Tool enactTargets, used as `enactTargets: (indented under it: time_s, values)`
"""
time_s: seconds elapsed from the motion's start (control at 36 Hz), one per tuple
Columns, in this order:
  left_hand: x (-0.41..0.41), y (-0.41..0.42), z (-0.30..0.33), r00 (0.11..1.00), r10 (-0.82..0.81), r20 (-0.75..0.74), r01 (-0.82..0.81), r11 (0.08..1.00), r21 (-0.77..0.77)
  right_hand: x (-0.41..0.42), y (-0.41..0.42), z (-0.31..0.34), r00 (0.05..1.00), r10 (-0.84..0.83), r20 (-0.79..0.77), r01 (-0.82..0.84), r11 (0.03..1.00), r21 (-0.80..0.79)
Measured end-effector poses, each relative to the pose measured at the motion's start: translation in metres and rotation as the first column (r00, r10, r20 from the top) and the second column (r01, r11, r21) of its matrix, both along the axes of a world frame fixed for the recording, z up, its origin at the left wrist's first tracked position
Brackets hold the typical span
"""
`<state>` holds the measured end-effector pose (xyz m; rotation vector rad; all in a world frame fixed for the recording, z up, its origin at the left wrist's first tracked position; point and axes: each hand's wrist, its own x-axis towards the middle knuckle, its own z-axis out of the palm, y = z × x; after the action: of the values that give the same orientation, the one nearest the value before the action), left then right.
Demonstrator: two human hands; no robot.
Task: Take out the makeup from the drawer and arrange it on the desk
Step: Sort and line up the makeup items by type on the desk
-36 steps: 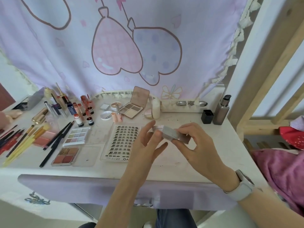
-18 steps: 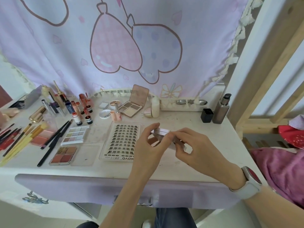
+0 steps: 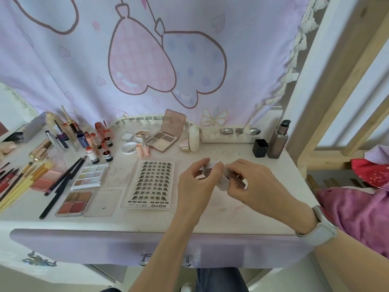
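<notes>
We hold a small compact (image 3: 226,178) above the desk (image 3: 231,216), right of the lash tray (image 3: 150,184). Left hand (image 3: 196,184) pinches its near end, right hand (image 3: 252,182) grips the far side; the case spans both grips. To open it well, we should probably steady the base, lift the lid slowly, then set it down on the bare desk beside the tray.
</notes>
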<state>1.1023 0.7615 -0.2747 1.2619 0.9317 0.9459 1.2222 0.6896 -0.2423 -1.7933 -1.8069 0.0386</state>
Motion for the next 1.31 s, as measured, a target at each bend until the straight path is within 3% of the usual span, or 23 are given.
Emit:
enactTargets:
  time_s: [0.36,0.53,0.69,0.92,1.14,1.31]
  values:
    - [0.015,0.000,-0.002,0.998,-0.012,0.067,0.020,0.993,-0.117,0.016,0.005,-0.006,0.999,-0.044,0.013,0.044,0.998,-0.037]
    - [0.013,0.006,-0.001,0.961,-0.137,0.241,0.184,0.966,-0.182,0.029,0.008,0.004,0.965,0.039,-0.258,-0.074,0.989,-0.128]
    - [0.017,0.011,0.004,0.885,-0.142,0.444,0.273,0.930,-0.246,0.035,0.008,0.020,0.949,0.125,-0.291,-0.171,0.975,-0.141]
    - [0.023,0.016,0.003,0.812,-0.100,0.575,0.309,0.910,-0.278,0.039,0.012,0.023,0.933,0.057,-0.355,-0.108,0.986,-0.126]
    - [0.023,0.026,0.002,0.880,-0.014,0.475,0.259,0.852,-0.454,0.043,0.015,0.015,0.908,-0.126,-0.399,0.125,0.992,-0.030]
    - [0.032,0.034,0.006,0.969,-0.094,0.228,0.180,0.903,-0.391,0.070,0.019,-0.008,0.797,-0.361,-0.484,0.375,0.924,-0.073]
